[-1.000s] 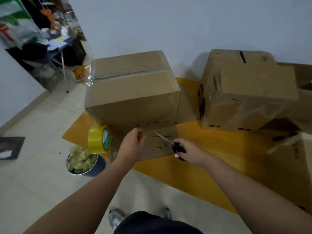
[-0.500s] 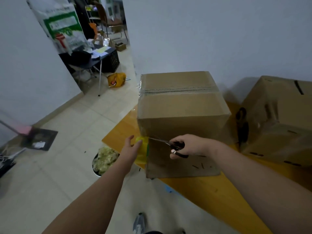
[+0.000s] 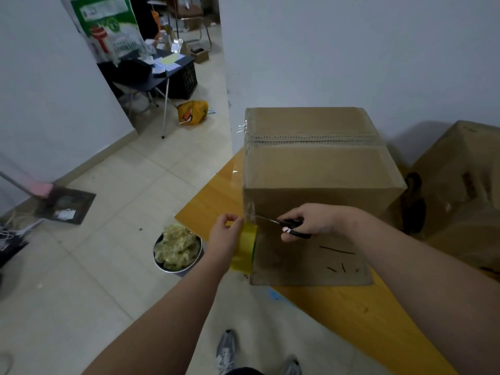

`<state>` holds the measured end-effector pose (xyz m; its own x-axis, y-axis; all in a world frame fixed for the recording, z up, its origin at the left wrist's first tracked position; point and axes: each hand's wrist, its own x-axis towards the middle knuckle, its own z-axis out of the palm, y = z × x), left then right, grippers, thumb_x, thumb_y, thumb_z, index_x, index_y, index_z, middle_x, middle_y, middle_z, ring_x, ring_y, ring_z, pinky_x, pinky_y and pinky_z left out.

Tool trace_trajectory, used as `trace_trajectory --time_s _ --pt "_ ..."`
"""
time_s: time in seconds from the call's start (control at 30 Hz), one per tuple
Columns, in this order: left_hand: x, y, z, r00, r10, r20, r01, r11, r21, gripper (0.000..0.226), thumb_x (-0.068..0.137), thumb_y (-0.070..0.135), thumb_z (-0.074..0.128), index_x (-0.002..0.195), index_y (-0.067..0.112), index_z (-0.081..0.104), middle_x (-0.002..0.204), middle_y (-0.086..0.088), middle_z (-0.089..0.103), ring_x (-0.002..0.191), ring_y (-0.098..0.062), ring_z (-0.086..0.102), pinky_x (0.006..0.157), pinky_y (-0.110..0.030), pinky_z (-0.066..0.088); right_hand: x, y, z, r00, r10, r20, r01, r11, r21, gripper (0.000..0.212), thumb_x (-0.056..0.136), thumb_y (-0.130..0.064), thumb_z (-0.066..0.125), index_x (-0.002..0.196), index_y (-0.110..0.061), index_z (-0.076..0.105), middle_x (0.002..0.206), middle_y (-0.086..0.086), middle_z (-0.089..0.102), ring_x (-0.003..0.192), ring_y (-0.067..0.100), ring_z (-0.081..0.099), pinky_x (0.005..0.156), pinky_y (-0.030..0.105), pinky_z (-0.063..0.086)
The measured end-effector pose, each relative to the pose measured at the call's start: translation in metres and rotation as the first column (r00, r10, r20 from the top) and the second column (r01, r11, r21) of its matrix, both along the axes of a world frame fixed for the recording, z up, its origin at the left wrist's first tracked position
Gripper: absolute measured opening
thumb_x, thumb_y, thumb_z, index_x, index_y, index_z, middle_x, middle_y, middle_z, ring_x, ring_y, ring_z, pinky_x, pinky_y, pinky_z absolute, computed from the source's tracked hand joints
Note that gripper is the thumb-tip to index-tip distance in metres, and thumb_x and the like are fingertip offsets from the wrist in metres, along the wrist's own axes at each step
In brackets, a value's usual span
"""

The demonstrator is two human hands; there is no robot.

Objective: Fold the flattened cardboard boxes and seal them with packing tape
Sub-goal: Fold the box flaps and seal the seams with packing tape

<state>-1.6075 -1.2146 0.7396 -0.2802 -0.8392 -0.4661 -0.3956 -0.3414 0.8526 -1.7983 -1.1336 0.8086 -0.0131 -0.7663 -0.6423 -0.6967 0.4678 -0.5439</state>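
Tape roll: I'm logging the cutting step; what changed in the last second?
The left hand took hold of the yellow tape roll at the cardboard box's left front corner; the scissors moved left to that corner. The right hand still grips them.

Box: the brown cardboard box [image 3: 319, 185] is plain tan, with short black dashes on its near face.
Tape: the yellow roll of packing tape [image 3: 244, 246] has a green edge.
Scissors: the black-handled metal scissors [image 3: 293, 229] have silver blades and a white spot on the handle.
Tabletop: the wooden tabletop [image 3: 351, 315] is orange-yellow.
Floor: the cream tiled floor [image 3: 108, 266] carries a grid of thin darker lines.
Bowl: the grey metal bowl [image 3: 169, 268] holds pale yellow-green scraps.
Sack: the white plastic sack [image 3: 108, 25] is printed green and red.
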Motion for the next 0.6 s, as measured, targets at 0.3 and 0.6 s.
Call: trace_trajectory --time_s 0.3,0.6 --pt "0.001 -0.008 0.005 0.999 -0.037 0.016 0.038 0.999 -0.008 0.011 0.095 0.030 0.056 0.096 0.019 0.056 0.084 0.001 0.054 0.071 -0.015 0.050 0.058 -0.027 0.041 0.006 -0.018 -0.004 1.000 0.015 0.004 -0.015 1.000 -0.011 0.056 0.083 -0.044 0.070 0.134 -0.024 0.056 0.122 -0.005 0.057 0.110 0.014 0.052 0.096 0.026 0.041" --pt "0.001 -0.016 0.007 0.997 -0.072 0.041 0.073 0.997 -0.018 0.011 0.094 0.029 0.058 0.089 0.019 0.056 0.078 -0.003 0.053 0.066 -0.019 0.048 0.058 -0.031 0.040 0.008 -0.020 -0.011 0.998 -0.051 -0.042 0.045 0.990 -0.136 0.043 0.079 -0.037 0.077 0.118 -0.021 0.069 0.102 -0.007 0.067 0.093 0.011 0.059 0.082 0.022 0.046"
